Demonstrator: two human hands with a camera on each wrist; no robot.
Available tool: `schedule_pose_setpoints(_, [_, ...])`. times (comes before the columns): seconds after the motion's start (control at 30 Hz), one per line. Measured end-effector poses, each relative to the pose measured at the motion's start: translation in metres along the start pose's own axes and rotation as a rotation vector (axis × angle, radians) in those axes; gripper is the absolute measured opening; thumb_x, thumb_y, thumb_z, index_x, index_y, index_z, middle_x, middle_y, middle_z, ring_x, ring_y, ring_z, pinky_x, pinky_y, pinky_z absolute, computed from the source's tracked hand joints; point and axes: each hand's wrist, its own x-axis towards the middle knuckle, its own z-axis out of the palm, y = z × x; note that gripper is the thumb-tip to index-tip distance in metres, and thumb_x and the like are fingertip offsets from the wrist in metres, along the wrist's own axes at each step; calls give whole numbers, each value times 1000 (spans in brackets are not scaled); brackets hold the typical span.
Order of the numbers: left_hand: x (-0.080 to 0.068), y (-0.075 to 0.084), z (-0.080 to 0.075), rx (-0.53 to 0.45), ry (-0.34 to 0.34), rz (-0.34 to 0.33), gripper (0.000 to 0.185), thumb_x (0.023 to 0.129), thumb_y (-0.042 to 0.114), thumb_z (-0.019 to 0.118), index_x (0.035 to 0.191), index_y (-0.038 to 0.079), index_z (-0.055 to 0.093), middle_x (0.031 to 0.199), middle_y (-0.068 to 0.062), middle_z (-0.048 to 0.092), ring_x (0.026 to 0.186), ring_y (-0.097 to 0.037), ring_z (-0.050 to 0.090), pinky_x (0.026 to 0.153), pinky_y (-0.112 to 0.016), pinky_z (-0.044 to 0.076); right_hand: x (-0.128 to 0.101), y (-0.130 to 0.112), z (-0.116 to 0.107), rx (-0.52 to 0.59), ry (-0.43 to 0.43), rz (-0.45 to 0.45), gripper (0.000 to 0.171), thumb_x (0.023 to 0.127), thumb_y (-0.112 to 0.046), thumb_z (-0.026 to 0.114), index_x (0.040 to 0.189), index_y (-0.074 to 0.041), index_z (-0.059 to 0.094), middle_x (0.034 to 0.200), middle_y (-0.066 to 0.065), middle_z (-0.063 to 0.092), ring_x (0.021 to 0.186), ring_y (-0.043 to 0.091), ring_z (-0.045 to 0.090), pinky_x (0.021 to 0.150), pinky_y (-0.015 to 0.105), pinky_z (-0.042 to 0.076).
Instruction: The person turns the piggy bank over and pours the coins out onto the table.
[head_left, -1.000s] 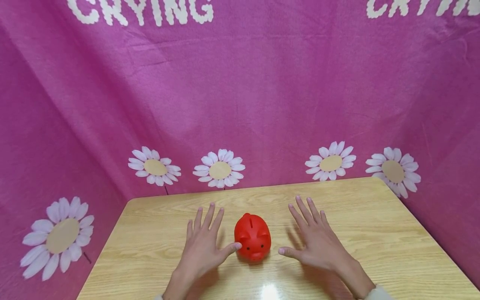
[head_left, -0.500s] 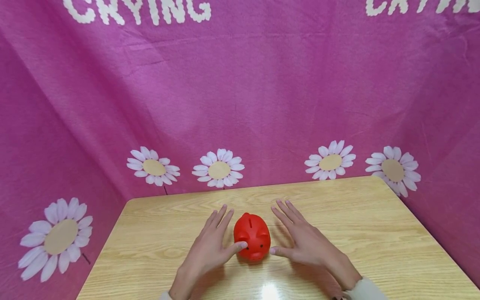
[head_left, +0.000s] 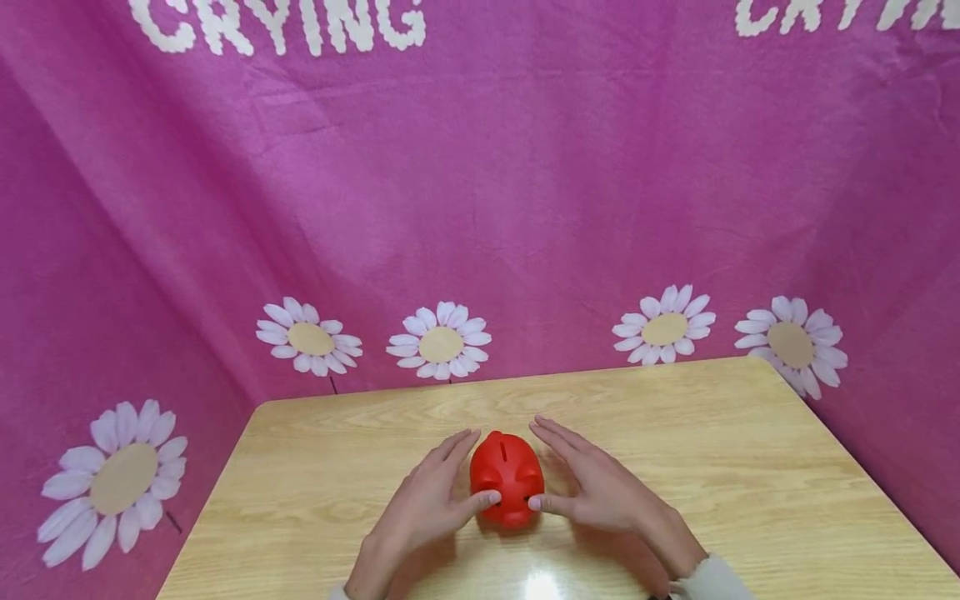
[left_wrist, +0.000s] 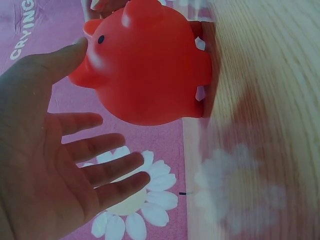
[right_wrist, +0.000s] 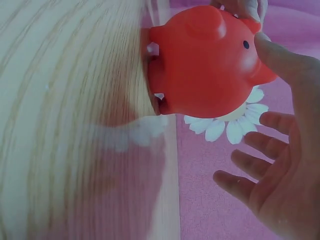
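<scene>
A red piggy bank (head_left: 507, 468) with a coin slot on its back stands on its feet on the wooden table (head_left: 337, 467), snout toward the person. My left hand (head_left: 423, 500) is at its left side, fingers extended and the thumb overlapping the pig's face in the head view. On the other side is my right hand (head_left: 607, 492), fingers also straight, its thumb tip at the pig's eye. Both wrist views show the piggy bank (left_wrist: 150, 65) beside relaxed, spread fingers, with palms facing it and no fingers curled round it.
A pink cloth (head_left: 480, 183) with printed daisies and white lettering hangs behind the table and along both sides. The table's far edge runs just in front of it. Light glares on the tabletop near the person.
Both hands have moved inward toward the piggy bank from either side, their fingers drawing closer together. The piggy bank stays in place.
</scene>
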Motion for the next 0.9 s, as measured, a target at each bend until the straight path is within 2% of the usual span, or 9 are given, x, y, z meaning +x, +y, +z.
schedule_pose_setpoints(0.17, [-1,1,1,-18,-36,-13,89,91,56,80,165,23,43,162,-6,53,144,-36,56,107,-67,56,-5,0,2,27,-44,63,96,88,-62,80,167,-26,40,169,3,46,153,36,49,115,70,48])
schedule_pose_setpoints(0.3, [-1,2,1,-13,-49,-6,88,90,52,82,165,27,43,159,-3,56,141,-35,58,106,-66,57,-5,2,4,36,-48,33,93,89,-59,81,165,-22,43,165,5,52,150,37,52,115,69,48])
schedule_pose_setpoints(0.5, [-1,1,2,-10,-47,42,85,90,45,85,163,28,45,155,-4,59,138,-34,60,104,-64,58,-3,3,8,69,-55,6,86,90,-54,82,164,-30,45,160,0,56,147,31,55,115,66,50])
schedule_pose_setpoints(0.67, [-1,-1,3,-36,-37,44,85,90,43,86,163,26,46,154,-3,60,137,-34,60,104,-62,59,0,4,11,98,-72,6,83,91,-54,81,163,-33,45,159,-2,57,147,29,55,115,65,50])
schedule_pose_setpoints(0.9, [1,-4,5,-139,-27,48,82,89,37,87,160,22,50,149,0,62,123,-26,65,94,-45,65,2,5,13,113,-66,-2,83,91,-52,82,162,-28,47,158,-1,59,146,29,56,117,62,50])
